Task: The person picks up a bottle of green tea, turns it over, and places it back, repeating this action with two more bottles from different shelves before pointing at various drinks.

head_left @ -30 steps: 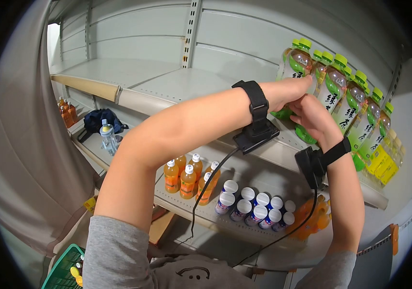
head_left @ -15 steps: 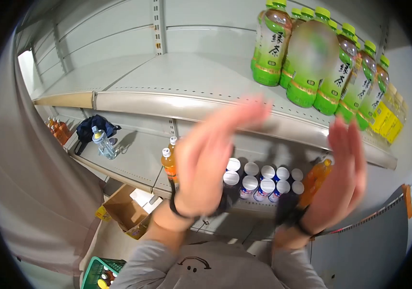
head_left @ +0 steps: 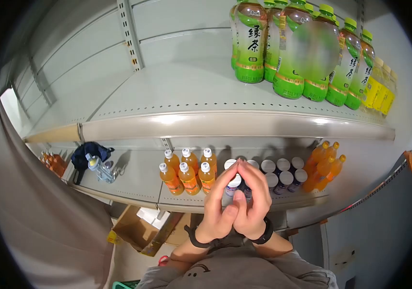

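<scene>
My left hand [head_left: 219, 209] and my right hand [head_left: 255, 207] meet in front of my chest. Their fingertips touch and the thumbs lie against each other, leaving a gap between the palms. The fingers are stretched out and nothing is in either hand. Behind them on the lower shelf stand several white-lidded cans [head_left: 285, 181], partly hidden by my hands. To the left of the hands are several orange drink bottles [head_left: 183, 178] with white caps. Above, on the upper shelf, stand several green tea bottles [head_left: 250, 45].
Yellow-labelled bottles [head_left: 374, 91] and orange soda bottles [head_left: 325, 168] stand at the right. On the lower shelf's left are a clear bottle [head_left: 101, 169] and a dark bag [head_left: 83, 156]. Below lie an open cardboard box [head_left: 141, 233] and a green basket [head_left: 125, 285]. A curtain [head_left: 56, 216] hangs left.
My hands were apart and blurred, palms facing; now they have come together at the fingertips. The view has shifted, showing more of the orange drink bottles.
</scene>
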The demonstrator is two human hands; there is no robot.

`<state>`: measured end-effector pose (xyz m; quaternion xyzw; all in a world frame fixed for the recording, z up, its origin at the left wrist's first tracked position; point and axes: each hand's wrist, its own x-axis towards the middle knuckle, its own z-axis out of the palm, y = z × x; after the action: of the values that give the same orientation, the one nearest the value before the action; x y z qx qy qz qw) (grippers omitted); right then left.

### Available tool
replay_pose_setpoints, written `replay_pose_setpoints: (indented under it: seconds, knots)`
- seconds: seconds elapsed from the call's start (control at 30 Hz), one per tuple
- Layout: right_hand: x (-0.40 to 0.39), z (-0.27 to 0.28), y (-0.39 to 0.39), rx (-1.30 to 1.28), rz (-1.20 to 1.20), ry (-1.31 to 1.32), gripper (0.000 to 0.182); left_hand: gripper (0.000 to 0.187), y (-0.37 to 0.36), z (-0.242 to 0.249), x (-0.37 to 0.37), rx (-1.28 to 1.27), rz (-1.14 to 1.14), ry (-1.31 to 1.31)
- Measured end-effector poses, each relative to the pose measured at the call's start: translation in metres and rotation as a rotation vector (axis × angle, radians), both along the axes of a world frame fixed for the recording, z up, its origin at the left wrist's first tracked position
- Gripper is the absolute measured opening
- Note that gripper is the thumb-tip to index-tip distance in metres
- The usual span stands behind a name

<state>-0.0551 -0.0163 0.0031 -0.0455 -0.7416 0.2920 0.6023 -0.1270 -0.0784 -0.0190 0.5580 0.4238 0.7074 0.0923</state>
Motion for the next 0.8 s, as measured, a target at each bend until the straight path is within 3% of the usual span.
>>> replay_pose_setpoints:
  seconds: [0.1,0.17,0.23,0.37,0.47,0.57,0.63,0.8]
  knots:
    - [-0.004,-0.006,-0.002,-0.006,0.059,-0.065,0.036,0.072,0.003,-0.008,-0.001,0.073,-0.067,-0.047]
    - [-0.005,-0.011,-0.001,-0.053,0.102,-0.043,0.040,0.087,0.001,-0.009,-0.001,-0.069,-0.114,-0.023]
    - [-0.001,-0.013,-0.001,-0.059,0.126,-0.180,0.046,0.089,0.017,-0.019,-0.003,0.065,-0.212,-0.008]
    - [0.021,-0.028,0.010,-0.158,0.053,-0.211,0.055,0.082,0.041,-0.050,-0.013,-0.021,-0.404,0.284]
    - [0.058,-0.027,0.017,-0.189,-0.016,-0.332,0.054,0.073,0.064,-0.031,0.010,0.006,-0.688,0.368]
    - [0.097,-0.023,0.017,-0.222,-0.081,-0.364,0.056,0.072,0.067,-0.030,0.046,-0.020,-0.819,0.276]
    - [0.122,-0.023,0.013,-0.261,-0.033,-0.377,0.055,0.062,0.063,-0.020,0.077,0.006,-0.829,0.216]
    - [0.182,-0.018,0.006,-0.154,-0.266,-0.259,0.021,0.041,0.083,-0.031,0.141,0.164,-0.970,0.221]
